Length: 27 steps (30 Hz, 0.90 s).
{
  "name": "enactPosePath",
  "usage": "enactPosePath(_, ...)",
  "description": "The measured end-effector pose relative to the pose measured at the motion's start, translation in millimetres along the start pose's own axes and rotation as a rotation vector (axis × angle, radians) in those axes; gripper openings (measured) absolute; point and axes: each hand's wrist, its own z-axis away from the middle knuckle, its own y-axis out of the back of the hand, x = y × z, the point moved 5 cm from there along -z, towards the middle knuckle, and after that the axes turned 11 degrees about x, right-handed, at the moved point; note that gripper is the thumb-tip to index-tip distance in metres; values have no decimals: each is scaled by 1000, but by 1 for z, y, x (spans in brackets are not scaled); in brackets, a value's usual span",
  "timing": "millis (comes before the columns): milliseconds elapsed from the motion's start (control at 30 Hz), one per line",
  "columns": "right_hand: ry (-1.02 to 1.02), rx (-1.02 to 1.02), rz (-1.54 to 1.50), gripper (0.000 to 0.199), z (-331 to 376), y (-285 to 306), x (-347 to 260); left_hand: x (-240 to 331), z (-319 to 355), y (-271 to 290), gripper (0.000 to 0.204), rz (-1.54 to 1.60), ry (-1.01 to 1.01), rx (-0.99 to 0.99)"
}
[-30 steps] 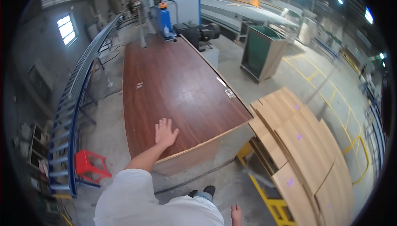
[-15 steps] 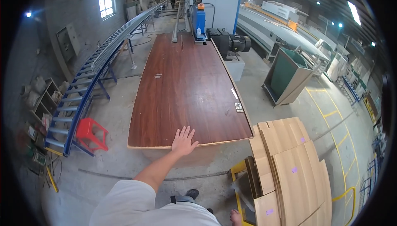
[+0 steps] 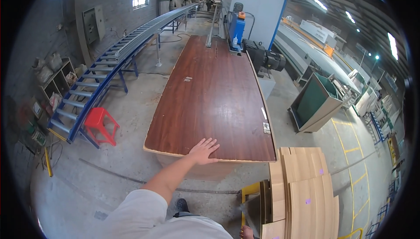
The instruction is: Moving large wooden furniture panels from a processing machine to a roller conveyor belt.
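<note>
A large dark reddish-brown wood-grain tabletop (image 3: pixel 210 103) stretches ahead of me. My left hand (image 3: pixel 204 151) lies flat on it at the near edge, fingers stretched out and a little apart, holding nothing. Low at the bottom of the view, only part of my right hand (image 3: pixel 246 232) shows, with the fingers curled in. It is beside the yellow frame (image 3: pixel 246 191) and the stack of light wood boards (image 3: pixel 306 186); whether it grips anything is hidden.
At the tabletop's far end stands a machine with a blue column (image 3: pixel 237 31) and a black motor (image 3: pixel 273 60). A roller conveyor (image 3: pixel 87 83) runs along the left, by a red stool (image 3: pixel 102 125). A green-lined bin (image 3: pixel 317 101) stands to the right.
My view has turned, so the scene sits shifted to the right. My left hand stays at the tabletop's near edge, its fingers now pointing more to the right. The right hand remains low.
</note>
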Motion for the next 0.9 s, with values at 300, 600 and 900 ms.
enactPosePath(300, -73, -75, 77, 31, -11, -60, -55, -63, 6, 8, 71, 5, 79, 77)
enactPosePath(600, -108, -91, 35, 23, -19, -94, -52, -63, 2, 11, 70, 25, 76, 66)
enactPosePath(900, -113, -61, 181, 35, 15, -104, -75, -67, 6, 12, 69, 37, 91, 62)
